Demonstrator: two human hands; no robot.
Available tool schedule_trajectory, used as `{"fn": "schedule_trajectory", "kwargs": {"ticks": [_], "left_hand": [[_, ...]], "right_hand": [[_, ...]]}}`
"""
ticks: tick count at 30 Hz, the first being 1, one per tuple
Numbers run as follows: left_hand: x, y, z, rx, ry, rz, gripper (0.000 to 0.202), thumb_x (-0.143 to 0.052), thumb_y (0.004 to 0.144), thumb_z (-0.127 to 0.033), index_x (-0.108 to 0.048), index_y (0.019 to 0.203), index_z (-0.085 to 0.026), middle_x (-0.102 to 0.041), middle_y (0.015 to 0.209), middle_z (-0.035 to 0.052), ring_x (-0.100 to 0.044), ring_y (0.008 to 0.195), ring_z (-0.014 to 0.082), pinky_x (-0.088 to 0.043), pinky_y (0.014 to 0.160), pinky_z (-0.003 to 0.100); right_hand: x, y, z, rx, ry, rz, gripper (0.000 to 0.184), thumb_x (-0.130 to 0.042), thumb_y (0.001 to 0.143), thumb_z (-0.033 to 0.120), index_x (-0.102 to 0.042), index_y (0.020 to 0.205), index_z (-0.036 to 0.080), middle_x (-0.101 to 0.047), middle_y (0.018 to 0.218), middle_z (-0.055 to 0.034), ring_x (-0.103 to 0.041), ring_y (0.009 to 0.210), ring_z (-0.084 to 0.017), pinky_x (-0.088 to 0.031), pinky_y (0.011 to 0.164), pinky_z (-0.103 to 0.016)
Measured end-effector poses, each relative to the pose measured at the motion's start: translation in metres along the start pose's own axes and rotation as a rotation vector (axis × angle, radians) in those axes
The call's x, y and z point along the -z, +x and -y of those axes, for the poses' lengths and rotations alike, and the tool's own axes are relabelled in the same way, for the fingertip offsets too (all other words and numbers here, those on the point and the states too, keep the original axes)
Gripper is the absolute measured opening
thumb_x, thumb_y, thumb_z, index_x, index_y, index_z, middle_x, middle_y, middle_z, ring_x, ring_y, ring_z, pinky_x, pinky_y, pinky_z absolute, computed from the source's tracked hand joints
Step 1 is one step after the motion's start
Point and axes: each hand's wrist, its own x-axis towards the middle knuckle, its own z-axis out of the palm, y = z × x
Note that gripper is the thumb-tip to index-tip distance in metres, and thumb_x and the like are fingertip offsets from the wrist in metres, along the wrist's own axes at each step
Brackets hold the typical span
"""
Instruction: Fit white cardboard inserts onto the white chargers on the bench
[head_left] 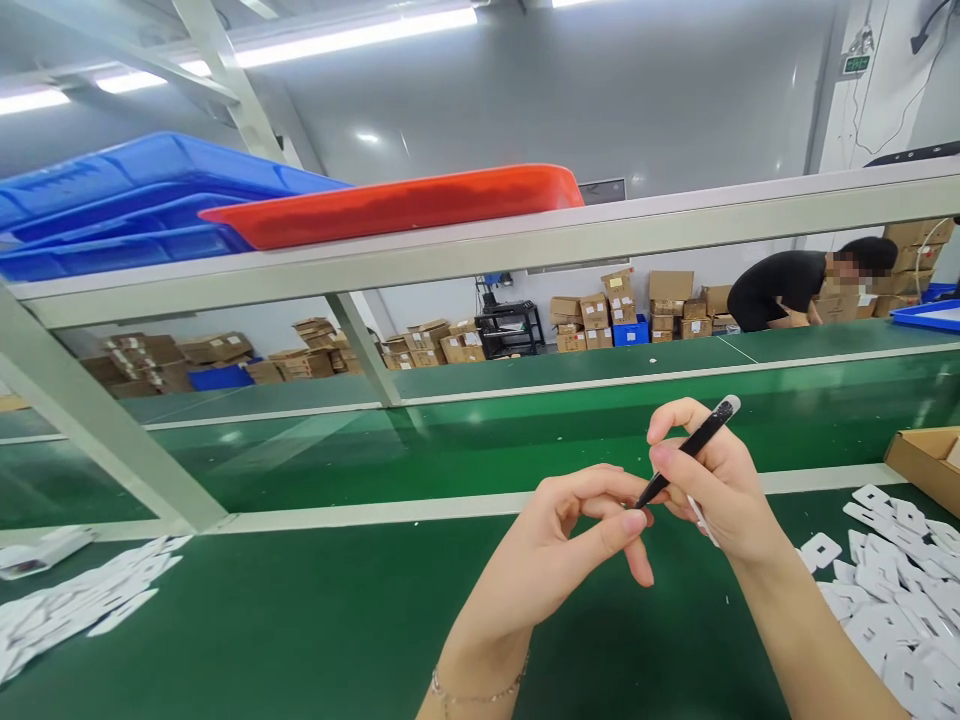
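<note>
At the left of the green counter lies a loose stack of flat white pieces. Near the middle, the raised left hand has thumb and forefinger close together at the lower tip of a slim black tool, probably tweezers; whether they pinch anything, I cannot tell. The right hand pinches the tool between its fingers, with a thin white piece edge-on below the thumb. A slackened grip could let the tip slip into a left finger. Farther right, white cut-out plates lie heaped; a careless right forearm could scatter them.
</note>
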Motion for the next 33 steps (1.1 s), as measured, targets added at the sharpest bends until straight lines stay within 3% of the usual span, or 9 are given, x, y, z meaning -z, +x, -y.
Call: {"fn": "schedule_trajectory", "kwargs": {"ticks": [6,23,29,33], "left_hand": [[0.002,0.001,-0.002,-0.019,-0.097,-0.023,0.019,-0.061,0.088,-0.039,-0.073,0.095,-0.025,-0.071,0.058,-0.0019,-0.064,0.082,0.0170,-0.047,0.083,0.027],[0.003,0.003,0.001,-0.027,0.034,-0.037,0.029,-0.048,0.095,-0.034,-0.072,0.081,-0.023,-0.073,0.064,-0.0022,-0.064,0.083,0.0157,-0.044,0.093,0.026],[0.017,0.003,0.000,-0.014,0.208,-0.264,0.025,-0.054,0.090,-0.041,-0.073,0.091,-0.026,-0.074,0.087,-0.0010,-0.064,0.091,0.0180,-0.045,0.086,0.026],[0.034,-0.005,-0.005,-0.084,0.307,-0.428,0.026,-0.056,0.088,-0.046,-0.073,0.089,-0.026,-0.074,0.088,0.0004,-0.062,0.098,0.0210,-0.044,0.090,0.029]], "right_hand": [[0.004,0.001,-0.001,0.011,-0.020,-0.040,0.012,-0.056,0.091,0.033,-0.050,0.091,0.022,-0.033,0.043,0.0123,-0.026,0.035,-0.005,-0.024,0.036,-0.016],[0.008,0.005,-0.001,0.046,0.011,-0.033,0.005,-0.055,0.092,0.026,-0.051,0.090,0.022,-0.036,0.042,0.0127,-0.024,0.035,-0.004,-0.021,0.036,-0.015],[0.010,0.006,-0.004,0.042,-0.021,-0.036,0.006,-0.054,0.091,0.026,-0.050,0.090,0.022,-0.034,0.043,0.0131,-0.023,0.035,-0.004,-0.021,0.036,-0.015],[0.011,0.006,-0.005,0.046,-0.099,-0.047,0.006,-0.052,0.091,0.027,-0.049,0.090,0.022,-0.032,0.044,0.0128,-0.024,0.036,-0.005,-0.022,0.035,-0.016]]}}
